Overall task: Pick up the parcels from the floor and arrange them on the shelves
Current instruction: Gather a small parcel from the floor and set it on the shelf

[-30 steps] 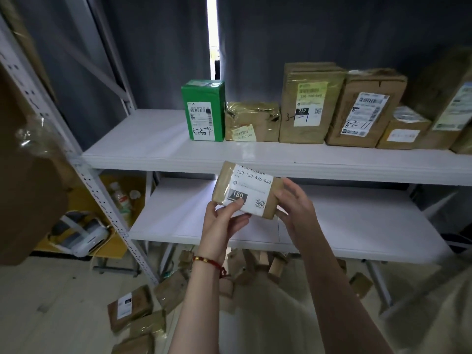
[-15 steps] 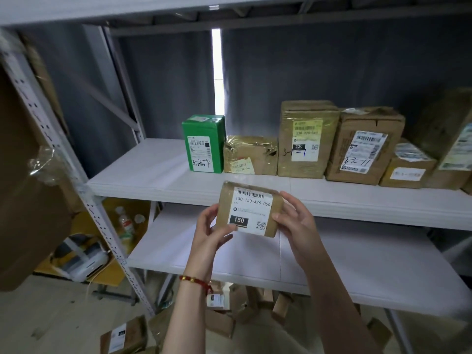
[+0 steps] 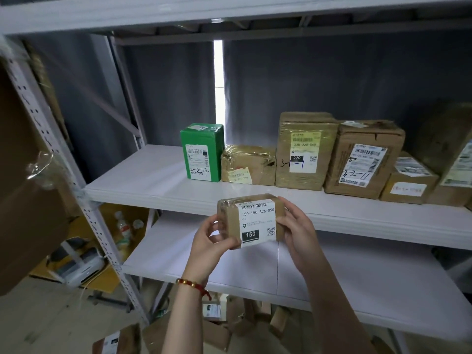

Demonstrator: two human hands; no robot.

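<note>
- Floor parcels [image 3: 117,339]: several brown parcels lie on the floor at the near left and under the lower shelf [image 3: 357,277]. Judgement: these remain to be picked up.
- Green box [image 3: 201,152]: stands upright on the middle shelf [image 3: 143,180], at the left end of the row. Bare board lies to its left.
- Left hand [image 3: 209,241]: thumb and fingers are curled round the left end of the small parcel [image 3: 250,221].
- Small parcel: held in the air between both hands, just in front of the near edge of the middle shelf, resting on nothing. The label faces the person, print upright. The long axis runs left to right, with the right end slightly higher.
- Right hand [image 3: 296,231]: fingers are curled round the right end of the small parcel.
- Brown boxes [image 3: 365,159]: the row continues rightward from the green box, labels facing near. Judgement: the task is partway done, and the small parcel is not yet placed.
</note>
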